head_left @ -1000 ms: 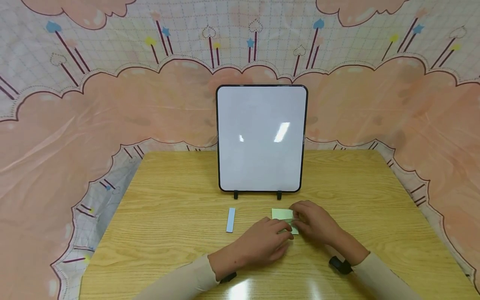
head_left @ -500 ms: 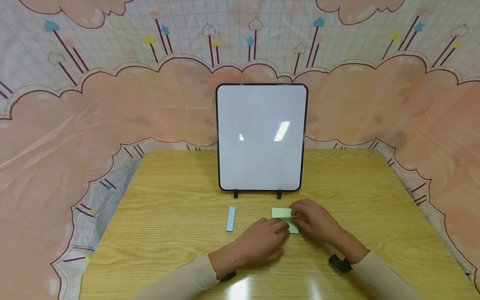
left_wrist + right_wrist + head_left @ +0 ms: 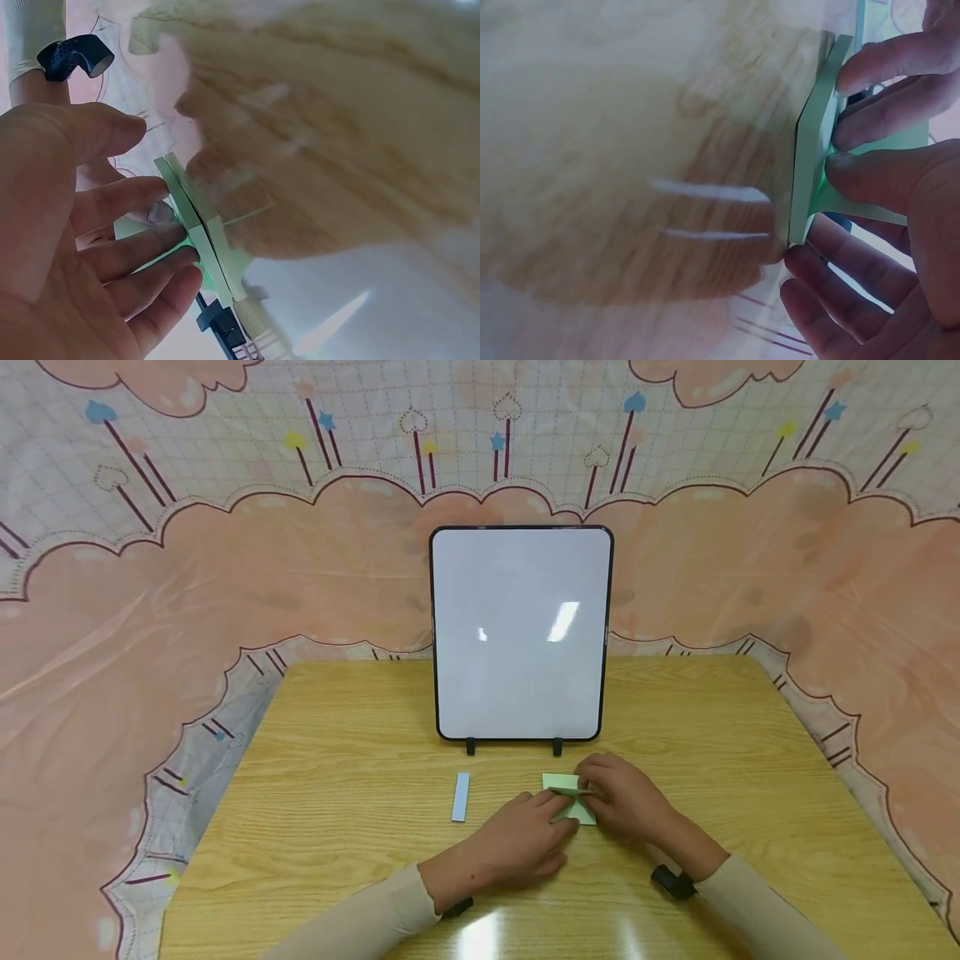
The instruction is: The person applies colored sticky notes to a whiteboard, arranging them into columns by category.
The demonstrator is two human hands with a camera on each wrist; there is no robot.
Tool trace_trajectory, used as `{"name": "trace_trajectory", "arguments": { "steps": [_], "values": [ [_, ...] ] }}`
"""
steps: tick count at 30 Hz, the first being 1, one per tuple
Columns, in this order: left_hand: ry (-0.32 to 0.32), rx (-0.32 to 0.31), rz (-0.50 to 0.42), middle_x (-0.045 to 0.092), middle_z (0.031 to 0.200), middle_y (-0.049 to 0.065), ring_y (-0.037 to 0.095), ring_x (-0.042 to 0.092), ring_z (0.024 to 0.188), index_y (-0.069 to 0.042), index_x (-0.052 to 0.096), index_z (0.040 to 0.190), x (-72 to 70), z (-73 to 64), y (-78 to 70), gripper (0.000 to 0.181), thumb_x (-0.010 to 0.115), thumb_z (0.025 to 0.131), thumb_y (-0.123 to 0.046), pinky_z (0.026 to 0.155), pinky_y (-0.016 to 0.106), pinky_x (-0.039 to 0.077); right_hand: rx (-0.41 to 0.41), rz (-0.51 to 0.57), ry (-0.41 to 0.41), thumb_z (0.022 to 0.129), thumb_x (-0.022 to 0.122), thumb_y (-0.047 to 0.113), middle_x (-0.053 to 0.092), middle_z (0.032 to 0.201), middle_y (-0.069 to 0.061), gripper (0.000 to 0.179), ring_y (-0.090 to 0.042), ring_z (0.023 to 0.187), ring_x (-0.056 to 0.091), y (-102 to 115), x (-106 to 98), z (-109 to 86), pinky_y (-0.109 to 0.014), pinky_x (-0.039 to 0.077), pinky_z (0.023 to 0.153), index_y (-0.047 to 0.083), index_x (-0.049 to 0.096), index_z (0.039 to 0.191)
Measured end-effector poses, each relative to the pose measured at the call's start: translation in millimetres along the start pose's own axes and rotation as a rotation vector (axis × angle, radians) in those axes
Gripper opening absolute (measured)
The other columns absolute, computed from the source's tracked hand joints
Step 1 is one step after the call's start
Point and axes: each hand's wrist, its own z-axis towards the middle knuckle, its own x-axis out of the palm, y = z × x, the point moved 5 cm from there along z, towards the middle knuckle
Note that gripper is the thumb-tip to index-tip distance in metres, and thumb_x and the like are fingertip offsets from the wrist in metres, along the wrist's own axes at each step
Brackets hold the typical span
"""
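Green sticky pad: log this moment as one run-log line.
left hand: presses green sticky pad | right hand: pinches its top sheet | blue strip: untouched | whiteboard: upright behind

The right hand (image 3: 626,802) and left hand (image 3: 525,839) cover the near half of the green sticky-note pad (image 3: 564,787). Both wrist views show the wooden table (image 3: 360,112) blurred.

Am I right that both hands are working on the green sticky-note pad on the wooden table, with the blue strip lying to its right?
Not quite: in the head view the blue strip lies left of the green sticky-note pad, not right. The rest holds: the left hand and right hand are both at the pad on the wooden table.
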Motion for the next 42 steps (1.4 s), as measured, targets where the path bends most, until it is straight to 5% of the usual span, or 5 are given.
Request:
{"name": "trace_trajectory", "arguments": {
  "steps": [16,42],
  "values": [
    [-0.033,0.030,-0.026,0.062,0.142,0.000,0.018,0.057,0.132,-0.023,0.069,0.135,-2.8,3.8,1.3,0.037,0.068,0.102,-0.039,0.099,0.031,0.054,0.006,-0.060,-0.005,0.085,0.083,0.002,0.068,0.104,0.001,0.017,-0.021,0.098,0.068,-1.5,0.3,5.5,-0.041,0.060,0.083,0.013,0.075,0.093],
    [0.004,0.007,-0.063,0.063,0.139,-0.003,0.017,0.058,0.133,-0.027,0.074,0.125,-3.2,9.4,2.6,0.027,0.067,0.103,-0.039,0.099,0.033,0.053,0.018,-0.085,0.027,0.087,0.083,0.004,0.068,0.087,0.004,0.015,-0.016,0.082,0.062,-4.2,-10.0,19.4,-0.035,0.054,0.069,0.014,0.072,0.088]
  ]
}}
